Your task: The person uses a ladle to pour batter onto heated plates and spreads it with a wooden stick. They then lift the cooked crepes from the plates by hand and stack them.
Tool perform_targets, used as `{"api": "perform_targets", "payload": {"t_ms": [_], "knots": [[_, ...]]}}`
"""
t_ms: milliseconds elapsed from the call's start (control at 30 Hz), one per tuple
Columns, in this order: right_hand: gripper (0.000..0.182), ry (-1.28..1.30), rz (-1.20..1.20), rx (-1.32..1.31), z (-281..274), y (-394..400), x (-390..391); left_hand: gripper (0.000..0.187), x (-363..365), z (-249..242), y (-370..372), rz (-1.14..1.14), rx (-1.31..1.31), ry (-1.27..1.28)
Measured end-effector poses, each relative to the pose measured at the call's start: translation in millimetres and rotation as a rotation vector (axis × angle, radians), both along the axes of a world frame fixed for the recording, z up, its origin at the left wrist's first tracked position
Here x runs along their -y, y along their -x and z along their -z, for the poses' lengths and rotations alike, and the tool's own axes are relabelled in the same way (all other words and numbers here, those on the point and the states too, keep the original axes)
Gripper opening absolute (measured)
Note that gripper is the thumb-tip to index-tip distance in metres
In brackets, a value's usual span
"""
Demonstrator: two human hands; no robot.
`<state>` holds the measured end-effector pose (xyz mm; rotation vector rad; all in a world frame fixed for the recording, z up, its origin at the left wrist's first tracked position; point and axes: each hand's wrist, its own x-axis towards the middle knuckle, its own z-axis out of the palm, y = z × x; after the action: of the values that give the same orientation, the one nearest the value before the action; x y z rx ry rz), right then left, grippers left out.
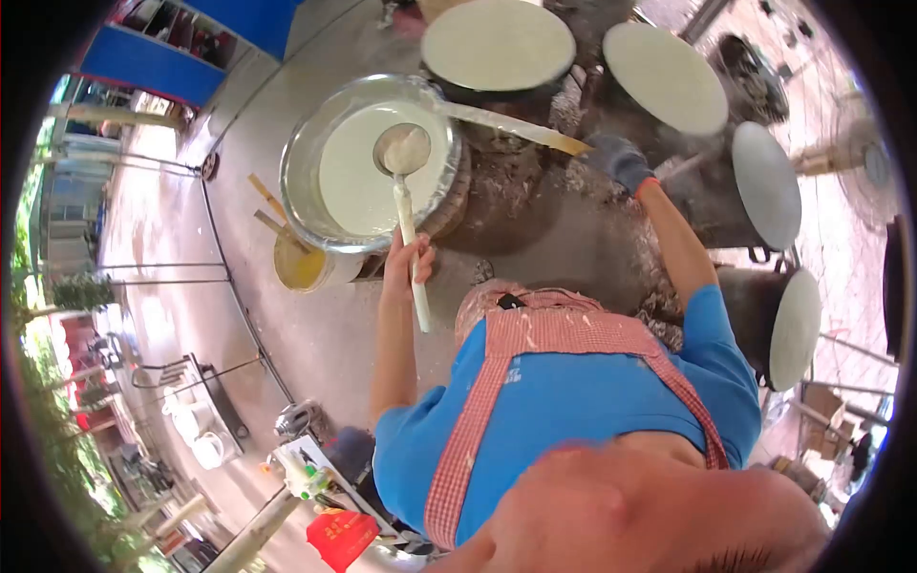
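My left hand (406, 263) is closed around the pale handle of a ladle (409, 205). The ladle's round metal bowl holds some white batter and is above a large metal basin (298, 205), whose rim looks lined with clear film. White batter (358, 181) fills much of the basin. My right hand (626, 164), in a dark grey glove, grips the yellowish end of a long flat paddle (506, 121). The paddle's pale far end reaches to the basin's right rim. Round griddles with white tops (499, 43), (666, 78) stand ahead and to the right.
More round griddle tops (767, 186) (795, 329) curve around my right side. Left of the basin's base stands a bucket (301, 267) with yellow liquid and sticks in it. A metal rail (224, 253) and blue cabinets (153, 62) are at the left. A red cloth item (341, 540) lies behind.
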<state>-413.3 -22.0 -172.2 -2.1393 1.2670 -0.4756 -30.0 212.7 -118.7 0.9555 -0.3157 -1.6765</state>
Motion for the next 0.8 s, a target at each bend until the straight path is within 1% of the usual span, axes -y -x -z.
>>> {"api": "perform_targets", "payload": {"t_ms": [33,67,100,133,167,200,233,267,300,333,367,400,467,500,533,567,600,633,667,733,767,800], "knots": [[0.039,0.022,-0.062,-0.373,-72.3,-65.4,15.2,0.019,21.8,3.9,-25.1,-0.058,0.042,0.027],[0.036,0.142,-0.125,-0.363,-74.2,-105.1,27.2,0.027,31.7,10.3,-46.9,-0.105,0.081,0.020],[0.032,0.247,-0.190,-0.341,-69.6,-143.1,35.3,0.027,37.8,23.4,-71.4,-0.117,0.066,-0.012],[0.025,0.283,-0.232,-0.428,-67.6,-182.1,40.7,0.016,53.4,44.5,-95.9,-0.103,0.071,-0.078],[0.019,0.320,-0.273,-0.519,-63.7,-218.4,46.4,0.010,71.2,71.1,-120.4,-0.084,0.072,-0.141],[0.019,0.303,-0.288,-0.538,-48.7,-248.6,47.0,0.010,85.8,109.0,-145.2,-0.089,0.049,-0.159],[0.019,0.300,-0.403,-0.667,-27.3,-271.6,43.5,0.011,96.5,153.8,-168.1,-0.053,0.064,-0.367],[0.019,0.296,-0.518,-0.787,-12.4,-287.9,43.6,0.017,102.4,187.1,-186.5,-0.011,0.084,-0.574],[0.026,0.333,-0.552,-0.689,-27.4,-292.3,40.7,0.017,108.6,208.6,-197.6,-0.015,0.066,-0.583],[0.026,0.331,-0.573,-0.706,-35.6,-286.9,46.1,0.015,114.5,226.4,-200.5,0.081,0.205,-0.639],[0.030,0.187,-0.475,-0.671,-41.4,-274.6,50.2,0.014,115.3,237.2,-200.1,0.182,0.347,-0.695],[0.035,0.046,-0.364,-0.628,-43.8,-266.7,49.1,0.014,112.7,234.8,-196.5,0.181,0.337,-0.702],[0.035,-0.014,-0.311,-0.685,-29.8,-250.2,26.2,0.023,122.1,213.9,-176.7,0.052,-0.037,-0.748],[0.038,-0.051,-0.258,-0.647,-6.4,-238.9,12.9,0.028,127.8,208.2,-174.4,-0.002,-0.344,-0.847],[0.041,-0.092,-0.203,-0.601,10.3,-229.3,-2.1,0.028,131.1,185.2,-169.5,-0.003,-0.336,-0.847],[0.041,-0.089,-0.198,-0.591,3.4,-220.1,-15.3,0.029,136.2,143.8,-159.4,-0.095,-0.597,-0.840],[0.041,-0.105,-0.135,-0.514,-9.1,-210.6,-31.4,0.031,136.4,101.9,-151.9,-0.189,-0.855,-0.824],[0.041,-0.109,-0.079,-0.438,-24.2,-202.8,-39.3,0.029,133.8,67.1,-152.0,-0.164,-0.916,-0.724],[0.041,-0.088,-0.088,-0.427,-42.8,-200.8,-39.1,0.027,134.0,30.1,-153.3,-0.141,-0.977,-0.610],[0.039,-0.013,0.019,-0.253,-88.1,-205.9,-51.6,0.032,139.3,-56.7,-152.8,-0.148,-0.654,-0.477],[0.037,-0.015,0.015,-0.376,-113.1,-211.3,-45.3,0.033,135.8,-96.2,-155.0,-0.123,-0.591,-0.393],[0.038,0.116,-0.003,-0.235,-117.6,-212.5,-35.3,0.034,136.8,-133.3,-158.9,-0.091,-0.518,-0.294]]}}
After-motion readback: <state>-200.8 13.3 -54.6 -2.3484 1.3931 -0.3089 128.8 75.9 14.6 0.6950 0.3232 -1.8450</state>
